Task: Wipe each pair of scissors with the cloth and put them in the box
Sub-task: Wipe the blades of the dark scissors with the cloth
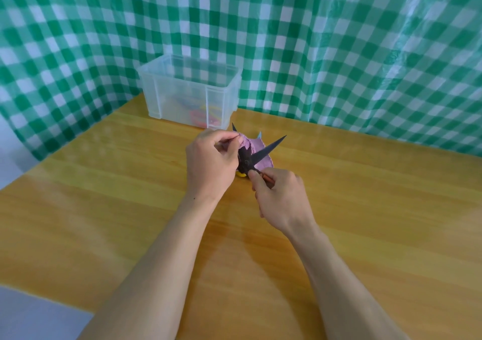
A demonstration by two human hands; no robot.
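A pair of scissors (263, 151) with dark blades spread wide apart is held above the middle of the wooden table (104, 209). My right hand (280, 198) grips its handle end. My left hand (211, 159) pinches a purple cloth (251, 145) round the left blade, whose tip sticks out above my fingers. A bit of yellow shows under my left hand. The clear plastic box (190, 89) stands behind at the table's far edge, with coloured scissors dimly visible inside through its wall.
A green and white checked curtain (339, 52) hangs close behind and around the table. The table's near left edge runs by a pale floor (31, 316). A small pale blue tip (259, 134) shows behind the cloth.
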